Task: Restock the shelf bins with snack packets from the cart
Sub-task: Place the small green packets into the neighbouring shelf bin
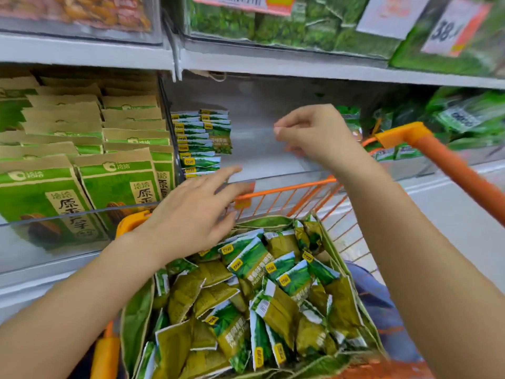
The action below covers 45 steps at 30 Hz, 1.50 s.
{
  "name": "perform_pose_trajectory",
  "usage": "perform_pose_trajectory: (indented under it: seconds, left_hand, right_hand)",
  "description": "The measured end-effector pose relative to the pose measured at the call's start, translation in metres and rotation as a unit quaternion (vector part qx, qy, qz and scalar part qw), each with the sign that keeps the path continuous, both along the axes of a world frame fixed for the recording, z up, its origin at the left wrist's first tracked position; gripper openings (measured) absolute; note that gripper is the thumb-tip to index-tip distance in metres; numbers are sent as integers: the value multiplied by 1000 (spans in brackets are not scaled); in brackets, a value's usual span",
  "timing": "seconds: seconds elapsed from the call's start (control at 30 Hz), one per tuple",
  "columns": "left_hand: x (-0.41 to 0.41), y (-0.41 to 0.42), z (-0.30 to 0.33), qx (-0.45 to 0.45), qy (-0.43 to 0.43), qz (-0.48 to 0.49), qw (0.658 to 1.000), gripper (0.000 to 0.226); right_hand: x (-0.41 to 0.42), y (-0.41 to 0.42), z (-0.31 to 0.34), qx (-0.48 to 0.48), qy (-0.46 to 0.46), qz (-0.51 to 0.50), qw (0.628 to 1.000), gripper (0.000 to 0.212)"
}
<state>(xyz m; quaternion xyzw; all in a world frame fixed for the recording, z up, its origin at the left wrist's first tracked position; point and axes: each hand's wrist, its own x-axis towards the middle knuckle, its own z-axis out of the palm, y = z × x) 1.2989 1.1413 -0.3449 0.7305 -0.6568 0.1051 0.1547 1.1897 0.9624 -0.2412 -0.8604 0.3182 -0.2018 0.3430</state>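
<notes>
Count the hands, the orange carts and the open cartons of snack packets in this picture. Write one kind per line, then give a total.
Hands: 2 (left hand, right hand)
Carts: 1 (orange cart)
Cartons: 1 (open carton heaped with snack packets, too many and too overlapped to count)
Total: 4

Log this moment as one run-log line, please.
left hand: open, over cart | right hand: empty, in bin | packets: in cart

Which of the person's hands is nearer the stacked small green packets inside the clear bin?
Left. The left hand reaches just below the stacked packets; the right hand hangs farther right.
</notes>
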Motion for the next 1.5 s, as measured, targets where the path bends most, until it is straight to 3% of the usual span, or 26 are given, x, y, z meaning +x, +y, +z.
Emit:
perform_pose_trajectory:
  seconds: [0.07, 0.17, 0.3, 0.37, 0.43, 0.47, 0.53, 0.6, 0.67, 0.77, 0.87, 0.93, 1.0, 1.07, 1.13, 1.2, 1.5]
  left_hand:
    - [-6, 4, 5, -22, 21, -9, 1000, 48]
    - [-14, 11, 7, -44, 40, -28, 998, 45]
    - [-19, 18, 5, -39, 39, -29, 998, 42]
    - [-17, 21, 3, -35, 53, -33, 997, 41]
    - [-14, 23, 1, -37, 56, -34, 997, 39]
    - [-12, 23, -1, -38, 51, -35, 997, 37]
    - [-10, 25, -3, -32, 49, -35, 998, 32]
    - [-11, 26, -3, -30, 47, -36, 998, 30]
    - [-14, 26, 0, -39, 64, -35, 997, 35]
    - [-22, 25, 7, -21, 235, -44, 971, 47]
    - [-39, 27, 19, 56, 405, -82, 909, 67]
    - [-48, 25, 18, 51, 404, -58, 911, 73]
    - [-48, 21, 14, -10, 425, -18, 905, 54]
    - [-44, 19, 16, -65, 553, 13, 830, 14]
    - [-39, 18, 22, -72, 653, 35, 753, 21]
    - [-37, 19, 28, -66, 697, 31, 713, 22]
    - [-37, 19, 36, -85, 697, 19, 712, 11]
  right_hand:
    - [-37, 5, 2, -86, 142, -6, 986, 8]
    - [-83, 23, -13, -125, 388, 21, 913, 29]
    - [-116, 40, -42, -138, 534, 15, 834, 40]
    - [-127, 44, -48, -106, 560, 16, 822, 36]
    - [-134, 45, -54, 2, 525, 13, 851, 25]
    - [-136, 47, -56, 31, 507, 15, 861, 30]
    - [-138, 47, -56, -9, 486, 10, 874, 40]
    - [-133, 45, -46, -92, 457, 14, 885, 33]
    - [-123, 45, -33, -31, 375, 26, 926, 23]
    - [-99, 53, -25, 141, 188, 27, 972, 16]
    - [-72, 63, -26, 244, 63, 25, 968, 14]
    - [-56, 69, -29, 332, -17, 30, 943, 15]
    - [-44, 72, -33, 404, -102, 20, 909, 16]
    - [-38, 71, -39, 417, -164, -3, 894, 10]
    - [-37, 66, -45, 374, -186, -35, 908, 9]
    - [-40, 63, -47, 333, -187, -62, 922, 10]
    - [-49, 78, -44, 306, -110, 41, 945, 27]
